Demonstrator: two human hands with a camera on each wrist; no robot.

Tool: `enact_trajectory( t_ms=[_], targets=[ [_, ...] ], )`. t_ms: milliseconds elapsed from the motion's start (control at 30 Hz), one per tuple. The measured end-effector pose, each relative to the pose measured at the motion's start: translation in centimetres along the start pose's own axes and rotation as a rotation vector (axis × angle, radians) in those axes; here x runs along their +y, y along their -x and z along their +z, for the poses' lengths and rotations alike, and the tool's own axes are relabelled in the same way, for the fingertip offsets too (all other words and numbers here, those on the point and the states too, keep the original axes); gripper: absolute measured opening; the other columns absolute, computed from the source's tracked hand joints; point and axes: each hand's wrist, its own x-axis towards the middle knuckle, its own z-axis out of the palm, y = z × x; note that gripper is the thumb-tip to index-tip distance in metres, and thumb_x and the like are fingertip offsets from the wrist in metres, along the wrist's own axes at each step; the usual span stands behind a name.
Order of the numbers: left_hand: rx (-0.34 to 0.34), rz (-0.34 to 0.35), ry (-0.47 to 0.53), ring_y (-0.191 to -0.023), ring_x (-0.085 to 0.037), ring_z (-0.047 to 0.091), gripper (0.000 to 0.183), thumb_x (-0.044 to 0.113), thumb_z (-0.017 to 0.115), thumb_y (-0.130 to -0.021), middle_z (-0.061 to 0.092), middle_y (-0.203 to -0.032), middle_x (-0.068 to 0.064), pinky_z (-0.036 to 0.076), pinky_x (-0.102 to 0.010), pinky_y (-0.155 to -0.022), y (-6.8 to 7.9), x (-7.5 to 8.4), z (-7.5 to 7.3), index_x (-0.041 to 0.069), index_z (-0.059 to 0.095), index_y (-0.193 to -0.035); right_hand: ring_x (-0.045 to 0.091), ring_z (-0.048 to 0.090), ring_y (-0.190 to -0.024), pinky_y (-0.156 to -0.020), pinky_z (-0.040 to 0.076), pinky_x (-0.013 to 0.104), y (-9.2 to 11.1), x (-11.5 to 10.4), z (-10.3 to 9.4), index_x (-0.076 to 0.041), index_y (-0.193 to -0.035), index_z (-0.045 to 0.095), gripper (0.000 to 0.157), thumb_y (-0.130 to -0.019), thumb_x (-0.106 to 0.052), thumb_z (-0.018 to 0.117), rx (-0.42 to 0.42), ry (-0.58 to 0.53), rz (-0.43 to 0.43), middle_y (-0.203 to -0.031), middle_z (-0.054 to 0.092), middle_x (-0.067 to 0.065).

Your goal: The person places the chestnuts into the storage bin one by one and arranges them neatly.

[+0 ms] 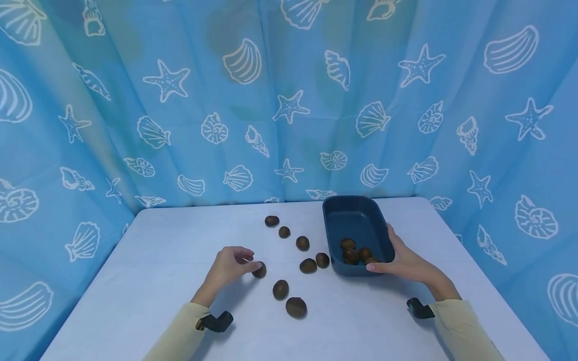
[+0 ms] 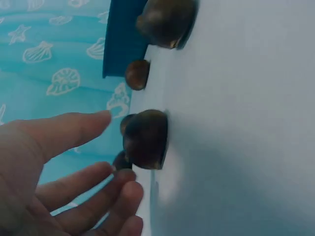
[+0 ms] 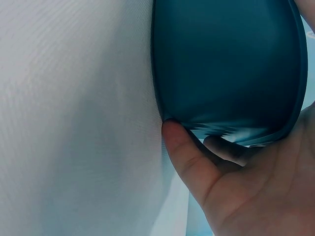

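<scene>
My left hand (image 1: 230, 264) reaches over a brown kiwi (image 1: 260, 271) on the table, thumb tip right at it in the head view. In the left wrist view, thumb and fingers stand apart, with the kiwi (image 2: 145, 140) just beyond their tips. A dark blue rectangular container (image 1: 356, 206) stands at the right, several kiwis (image 1: 350, 255) gathered at its near end. My right hand (image 1: 408, 261) grips the container's near right corner, thumb at the front rim and fingers along the side. The right wrist view shows that hand against the container's outer wall (image 3: 226, 73).
Several more kiwis lie loose on the white table (image 1: 171, 245): one (image 1: 296, 307) nearest the front, another (image 1: 272, 220) farthest back, and one (image 1: 322, 259) close beside the container. A blue curtain (image 1: 189, 125) with shell and starfish prints hangs behind the table.
</scene>
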Motion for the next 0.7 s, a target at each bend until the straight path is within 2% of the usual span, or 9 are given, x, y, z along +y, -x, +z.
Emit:
enact_trajectory(
  t_ms=[167, 333, 500, 700],
  targets=[
    [-0.007, 0.04, -0.11, -0.084, -0.014, 0.066, 0.036, 0.024, 0.09, -0.078, 0.075, -0.094, -0.004, 0.056, -0.033, -0.075, 0.9, 0.1, 0.6, 0.006, 0.077, -0.106, 0.061, 0.004, -0.154, -0.115, 0.02, 0.08, -0.1, -0.1, 0.1, -0.006, -0.161, -0.023, 0.134, -0.085, -0.049, 0.079, -0.004, 0.004, 0.002, -0.171, -0.009, 0.031],
    [-0.014, 0.073, -0.171, -0.079, -0.014, 0.059, 0.036, 0.02, 0.092, -0.075, 0.071, -0.087, -0.003, 0.053, -0.031, -0.072, 1.5, 0.2, 1.1, 0.005, 0.076, -0.103, 0.06, 0.003, -0.154, -0.115, 0.02, 0.081, 0.0, -0.1, 0.3, -0.007, -0.161, -0.023, 0.134, -0.085, -0.049, 0.079, -0.014, -0.007, 0.007, -0.171, -0.01, 0.031],
    [0.01, 0.117, -0.204, -0.076, -0.013, 0.059, 0.032, 0.018, 0.091, -0.077, 0.072, -0.085, -0.003, 0.052, -0.03, -0.069, 1.4, 0.3, 1.5, 0.004, 0.076, -0.102, 0.06, 0.005, -0.154, -0.113, 0.021, 0.081, 0.1, 0.0, 0.2, -0.008, -0.162, -0.022, 0.133, -0.085, -0.049, 0.079, -0.006, -0.002, 0.012, -0.171, -0.009, 0.03],
    [0.036, 0.13, -0.228, -0.073, -0.011, 0.062, 0.027, 0.016, 0.088, -0.079, 0.074, -0.083, -0.004, 0.054, -0.029, -0.067, 1.0, 0.4, 1.6, 0.003, 0.078, -0.101, 0.061, 0.005, -0.154, -0.114, 0.02, 0.081, -0.1, 0.1, 0.1, -0.007, -0.161, -0.023, 0.134, -0.085, -0.049, 0.079, 0.001, 0.003, -0.002, -0.171, -0.009, 0.031]
  ],
)
